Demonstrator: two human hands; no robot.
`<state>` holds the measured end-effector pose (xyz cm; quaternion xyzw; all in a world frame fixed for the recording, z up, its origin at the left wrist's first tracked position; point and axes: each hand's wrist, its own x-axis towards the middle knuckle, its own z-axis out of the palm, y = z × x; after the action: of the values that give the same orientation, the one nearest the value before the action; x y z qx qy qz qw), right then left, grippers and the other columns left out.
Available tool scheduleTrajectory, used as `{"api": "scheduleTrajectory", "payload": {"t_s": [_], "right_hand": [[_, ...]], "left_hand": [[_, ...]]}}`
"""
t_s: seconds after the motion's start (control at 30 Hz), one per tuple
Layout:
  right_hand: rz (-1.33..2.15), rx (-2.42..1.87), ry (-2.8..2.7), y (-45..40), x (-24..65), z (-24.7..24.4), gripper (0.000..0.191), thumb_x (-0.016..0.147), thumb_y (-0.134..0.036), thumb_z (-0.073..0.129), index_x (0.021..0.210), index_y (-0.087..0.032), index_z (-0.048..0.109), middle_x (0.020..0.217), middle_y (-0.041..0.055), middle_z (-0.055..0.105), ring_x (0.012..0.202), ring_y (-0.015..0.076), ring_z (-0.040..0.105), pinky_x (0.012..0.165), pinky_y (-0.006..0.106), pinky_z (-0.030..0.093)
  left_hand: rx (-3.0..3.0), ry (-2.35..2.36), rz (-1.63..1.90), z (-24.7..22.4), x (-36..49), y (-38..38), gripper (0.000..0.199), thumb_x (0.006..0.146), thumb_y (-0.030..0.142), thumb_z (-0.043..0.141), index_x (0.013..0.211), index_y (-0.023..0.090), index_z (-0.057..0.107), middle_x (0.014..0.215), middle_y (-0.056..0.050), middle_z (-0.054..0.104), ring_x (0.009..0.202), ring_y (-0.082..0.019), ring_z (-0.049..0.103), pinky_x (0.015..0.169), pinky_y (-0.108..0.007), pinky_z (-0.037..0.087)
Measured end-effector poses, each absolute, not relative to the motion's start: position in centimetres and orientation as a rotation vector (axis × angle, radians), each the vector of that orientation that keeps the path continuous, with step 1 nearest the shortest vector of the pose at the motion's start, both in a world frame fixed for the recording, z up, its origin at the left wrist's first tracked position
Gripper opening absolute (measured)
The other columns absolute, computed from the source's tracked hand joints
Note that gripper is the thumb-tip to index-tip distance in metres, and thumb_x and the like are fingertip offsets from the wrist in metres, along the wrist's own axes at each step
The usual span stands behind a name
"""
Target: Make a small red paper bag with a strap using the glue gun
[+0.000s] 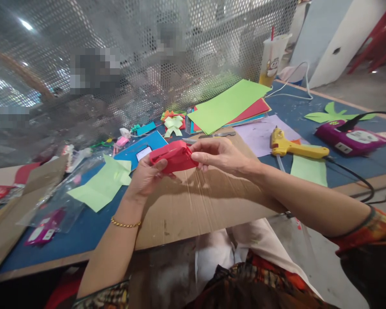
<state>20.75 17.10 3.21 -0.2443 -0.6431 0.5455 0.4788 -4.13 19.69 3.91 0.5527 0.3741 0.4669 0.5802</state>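
Note:
A red folded paper piece (173, 156), shaped like a small flat box with layered folds, is held up between both hands above a sheet of brown cardboard (180, 214). My left hand (146, 176) is closed around its left end, the thumb lying on the front. At its right end, my right hand (217, 154) pinches the edge between thumb and fingers. Some fingertips behind the paper are hidden. Just beyond the hands, a thin metal blade-like tool (217, 134) lies on the cardboard, and a phone (143, 153) shows near the left hand.
A yellow glue gun (296, 148) and a purple power strip (350, 137) with cords lie to the right. Coloured sheets (228, 107) are stacked behind, near a drink cup (272, 60). Cut green paper (99, 184) lies left. A perforated metal screen (131, 64) borders the back.

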Motion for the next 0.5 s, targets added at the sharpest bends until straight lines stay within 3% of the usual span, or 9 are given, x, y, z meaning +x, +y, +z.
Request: {"api": "scheduleTrajectory", "payload": {"t_s": [0.5], "right_hand": [[1.363,-0.543,-1.602,17.64,20.62,2.45,0.059,0.085,-0.069,0.084,0.102,-0.014,0.075,0.082,-0.0007,0.071,0.062,0.0073,0.063,0.057,0.021,0.052]], "left_hand": [[1.259,0.848,1.002,3.52,-4.58,19.70,0.048,0.063,0.043,0.106,0.102,0.023,0.086,0.108,-0.008,0.087,0.083,-0.024,0.083,0.048,-0.024,0.066]]}}
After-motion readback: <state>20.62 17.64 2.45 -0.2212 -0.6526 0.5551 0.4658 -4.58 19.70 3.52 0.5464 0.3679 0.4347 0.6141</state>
